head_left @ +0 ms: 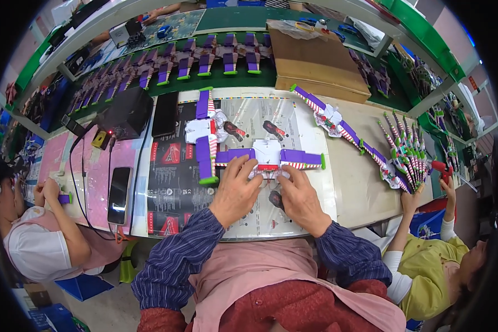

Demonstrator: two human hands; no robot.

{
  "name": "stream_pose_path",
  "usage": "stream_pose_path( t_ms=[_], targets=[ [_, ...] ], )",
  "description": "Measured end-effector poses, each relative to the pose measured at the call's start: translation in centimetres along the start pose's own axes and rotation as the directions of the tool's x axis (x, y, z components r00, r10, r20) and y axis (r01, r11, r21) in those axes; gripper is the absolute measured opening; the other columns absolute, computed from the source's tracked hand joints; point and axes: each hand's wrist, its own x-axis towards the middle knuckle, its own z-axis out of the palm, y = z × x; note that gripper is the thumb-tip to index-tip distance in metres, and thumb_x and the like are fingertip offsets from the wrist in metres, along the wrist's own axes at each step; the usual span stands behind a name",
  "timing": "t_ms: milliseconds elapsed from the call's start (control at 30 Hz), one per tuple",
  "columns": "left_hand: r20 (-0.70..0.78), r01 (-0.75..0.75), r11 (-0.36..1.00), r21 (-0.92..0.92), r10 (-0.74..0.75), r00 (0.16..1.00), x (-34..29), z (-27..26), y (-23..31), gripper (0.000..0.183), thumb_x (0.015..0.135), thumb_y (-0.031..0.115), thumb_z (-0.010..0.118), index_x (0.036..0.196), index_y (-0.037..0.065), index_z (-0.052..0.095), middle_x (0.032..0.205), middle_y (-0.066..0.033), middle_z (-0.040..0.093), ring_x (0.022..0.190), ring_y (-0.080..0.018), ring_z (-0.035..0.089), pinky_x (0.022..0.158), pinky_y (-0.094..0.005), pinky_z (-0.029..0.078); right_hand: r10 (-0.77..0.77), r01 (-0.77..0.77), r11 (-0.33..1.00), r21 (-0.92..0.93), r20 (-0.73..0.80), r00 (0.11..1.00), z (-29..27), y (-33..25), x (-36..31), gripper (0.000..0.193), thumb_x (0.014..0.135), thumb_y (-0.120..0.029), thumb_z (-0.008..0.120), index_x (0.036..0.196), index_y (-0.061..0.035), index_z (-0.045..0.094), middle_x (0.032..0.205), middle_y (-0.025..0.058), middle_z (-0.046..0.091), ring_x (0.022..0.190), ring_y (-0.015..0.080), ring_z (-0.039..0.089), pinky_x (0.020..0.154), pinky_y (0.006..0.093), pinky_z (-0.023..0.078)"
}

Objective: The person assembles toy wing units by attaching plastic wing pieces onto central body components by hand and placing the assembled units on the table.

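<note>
A toy wing pack (266, 150) lies in front of me, with a white body, purple wings striped red and white, and bright green tips. My left hand (237, 191) has its fingers closed on the left side of the body, over the wing's root. On the other side, my right hand (302, 203) pinches the body's lower right edge. Thin wires show between the two hands, by a red part in the body. What the fingertips press on is partly hidden. Beyond my left hand, a second wing pack (202, 131) lies turned sideways on the printed sheet (171, 160).
More wing packs (329, 119) lie to the right, where a co-worker's hand (448, 191) holds a red tool (441, 170). A phone (119, 193), a black box (128, 113) and cables are at left. A cardboard box (315, 61) stands behind, beside rows of wing packs (205, 61).
</note>
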Motion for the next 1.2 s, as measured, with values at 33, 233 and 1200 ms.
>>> stream_pose_path(
  t_ms=[33, 233, 1200],
  targets=[
    [0.006, 0.002, 1.0, -0.004, -0.002, 1.0, -0.2, 0.4, 0.2, 0.022, 0.084, 0.007, 0.076, 0.105, 0.002, 0.071, 0.135, -0.0193, 0.058, 0.132, -0.0433, 0.052, 0.112, -0.0578, 0.043, -0.011, 0.011, 1.0, 0.011, 0.003, 1.0, 0.0, 0.0, -0.4, 0.038, 0.082, 0.009, 0.064, 0.119, 0.0057, 0.067, 0.135, 0.0231, 0.06, 0.117, 0.0419, 0.062, 0.097, 0.0464, 0.055],
    [-0.277, 0.199, 0.964, -0.177, -0.243, 0.93, 0.7, 1.4, 0.9, 0.015, 0.085, 0.002, 0.08, 0.098, 0.002, 0.073, 0.116, -0.0144, 0.071, 0.102, -0.0355, 0.07, 0.085, -0.0434, 0.057, 0.021, -0.014, 0.999, 0.046, -0.164, 0.986, -0.9, 1.9, 1.2, 0.034, 0.086, 0.014, 0.062, 0.118, 0.0039, 0.068, 0.124, 0.0217, 0.067, 0.11, 0.0415, 0.068, 0.092, 0.0451, 0.057],
    [-0.217, 0.301, 0.91, -0.285, -0.367, 0.905, 1.6, 3.3, 1.2, 0.002, 0.088, 0.006, 0.073, 0.089, 0.005, 0.073, 0.106, -0.0039, 0.074, 0.095, -0.0288, 0.061, 0.083, -0.0436, 0.044, -0.269, 0.25, 0.962, 0.109, 0.231, 0.935, -0.7, 2.3, 1.4, 0.05, 0.08, 0.012, 0.064, 0.129, 0.0066, 0.063, 0.134, 0.02, 0.06, 0.119, 0.0362, 0.062, 0.1, 0.0427, 0.056]
  ],
)
